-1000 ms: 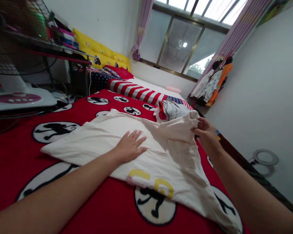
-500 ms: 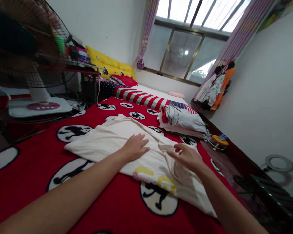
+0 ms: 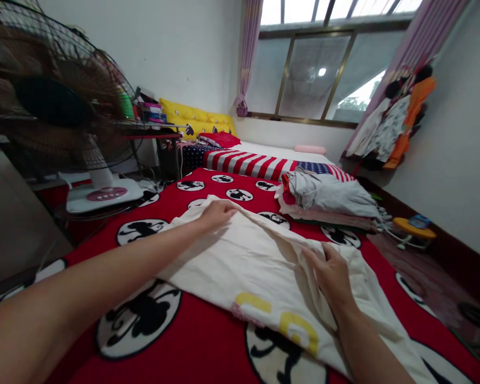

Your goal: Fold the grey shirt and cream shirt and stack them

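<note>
A cream-white garment (image 3: pixel 244 261), probably a shirt, lies spread over the red bedcover with yellow lettering on its near side. My left hand (image 3: pixel 219 213) is closed on the garment's far edge, fingertips pinching the cloth. On the right, my right hand (image 3: pixel 331 272) grips a raised fold of the same garment between thumb and fingers. The cloth between the two hands is lifted slightly into a ridge. Parts of the garment beneath my right forearm are hidden.
The red bedcover (image 3: pixel 208 330) has white ovals with black figures. A pile of folded clothes (image 3: pixel 328 194) sits beyond the garment. A fan (image 3: pixel 104 192) stands at left, a yellow stool (image 3: pixel 414 228) at right. Behind is a bed with a striped flag-pattern cover (image 3: pixel 248 162).
My left hand has gone from lying flat on the garment to pinching its far edge. My right hand now grips a fold, lifting it. The view has shifted left.
</note>
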{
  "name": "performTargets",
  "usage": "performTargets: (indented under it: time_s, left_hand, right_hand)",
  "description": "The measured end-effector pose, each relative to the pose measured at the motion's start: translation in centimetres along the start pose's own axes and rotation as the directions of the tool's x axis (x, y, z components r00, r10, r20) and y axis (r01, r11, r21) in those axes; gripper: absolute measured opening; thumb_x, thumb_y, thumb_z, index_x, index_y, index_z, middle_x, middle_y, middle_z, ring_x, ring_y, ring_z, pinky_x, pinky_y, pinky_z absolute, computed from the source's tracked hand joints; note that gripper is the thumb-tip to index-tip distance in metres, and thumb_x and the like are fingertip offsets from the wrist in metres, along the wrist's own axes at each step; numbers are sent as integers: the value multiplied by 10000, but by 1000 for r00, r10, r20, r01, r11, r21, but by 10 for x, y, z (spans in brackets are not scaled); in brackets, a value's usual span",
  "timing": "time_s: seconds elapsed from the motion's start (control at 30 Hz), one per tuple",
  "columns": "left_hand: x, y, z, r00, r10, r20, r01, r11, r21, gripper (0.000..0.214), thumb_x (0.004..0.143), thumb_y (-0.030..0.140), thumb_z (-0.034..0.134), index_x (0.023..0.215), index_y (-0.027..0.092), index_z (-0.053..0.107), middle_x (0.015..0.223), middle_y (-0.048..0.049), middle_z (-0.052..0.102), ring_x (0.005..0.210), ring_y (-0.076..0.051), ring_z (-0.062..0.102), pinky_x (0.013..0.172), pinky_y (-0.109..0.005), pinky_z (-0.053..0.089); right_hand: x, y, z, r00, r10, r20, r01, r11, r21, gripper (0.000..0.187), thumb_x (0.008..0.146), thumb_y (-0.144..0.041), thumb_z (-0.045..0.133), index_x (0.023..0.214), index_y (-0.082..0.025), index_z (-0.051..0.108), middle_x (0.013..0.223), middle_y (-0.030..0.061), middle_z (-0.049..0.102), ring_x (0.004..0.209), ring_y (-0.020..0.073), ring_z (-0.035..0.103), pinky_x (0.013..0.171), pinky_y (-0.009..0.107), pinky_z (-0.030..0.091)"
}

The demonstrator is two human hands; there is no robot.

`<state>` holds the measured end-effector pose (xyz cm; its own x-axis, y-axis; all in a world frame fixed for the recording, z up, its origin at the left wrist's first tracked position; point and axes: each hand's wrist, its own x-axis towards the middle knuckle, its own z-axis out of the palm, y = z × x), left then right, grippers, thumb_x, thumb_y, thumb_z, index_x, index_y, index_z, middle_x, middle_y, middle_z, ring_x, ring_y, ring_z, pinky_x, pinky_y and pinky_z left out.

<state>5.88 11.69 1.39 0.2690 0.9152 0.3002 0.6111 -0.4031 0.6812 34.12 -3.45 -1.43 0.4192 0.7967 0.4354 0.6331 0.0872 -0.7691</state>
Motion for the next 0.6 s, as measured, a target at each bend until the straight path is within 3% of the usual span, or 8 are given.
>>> performTargets:
  time_s: [0.1, 0.2, 0.3, 0.4, 0.5, 0.6]
  left_hand:
    - [38, -27, -32, 976, -138, -168, 160, 979, 127, 208, 802, 245, 571, 962, 188, 691, 1077, -99, 685, 1092, -264, 571, 967, -367, 415]
    - [64, -51, -48, 932, -266, -248, 314, 932, 182, 228, 718, 261, 675, 915, 149, 653, 1042, -140, 679, 1138, -311, 540, 976, -407, 399]
    - [80, -68, -48, 903, -354, -242, 401, 898, 180, 283, 627, 327, 770, 767, 130, 625, 898, -151, 686, 1084, -337, 562, 951, -432, 405]
    - [87, -77, -42, 897, -388, -212, 418, 901, 117, 300, 583, 335, 805, 659, 148, 583, 710, -86, 652, 978, -290, 593, 887, -398, 434]
    - [90, -80, -39, 881, -409, -237, 418, 908, -13, 263, 592, 288, 787, 656, 166, 563, 615, -33, 584, 846, -246, 604, 766, -345, 465]
    - [88, -77, -39, 865, -431, -257, 391, 900, -192, 195, 656, 272, 720, 720, 182, 560, 608, -13, 559, 680, -198, 585, 628, -301, 459]
  right_hand:
    - [-1, -2, -1, 1000, 0, -26, 1, 999, 43, 292, 736, -484, 616, 704, -198, 571, 667, -10, 567, 666, 171, 504, 633, 282, 369]
    - [-1, -2, 0, 1000, 15, 5, -15, 999, 28, 301, 734, -485, 635, 698, -194, 569, 659, -14, 565, 652, 162, 495, 603, 271, 354]
    - [-2, -3, 0, 999, 32, 34, -33, 999, 28, 292, 739, -474, 641, 714, -189, 581, 673, -12, 583, 651, 158, 504, 594, 264, 356]
    - [-3, -4, -2, 998, 32, 49, -33, 999, 31, 279, 751, -461, 644, 716, -191, 585, 669, -15, 586, 649, 154, 509, 587, 256, 366]
    - [-3, -5, -6, 998, 64, 27, -66, 996, 61, 282, 764, -467, 643, 706, -197, 589, 646, -20, 583, 631, 149, 511, 572, 246, 381]
    - [-1, -6, -11, 984, 175, -9, -171, 969, 180, 279, 747, -476, 663, 756, -199, 630, 690, -7, 633, 624, 152, 541, 544, 242, 411]
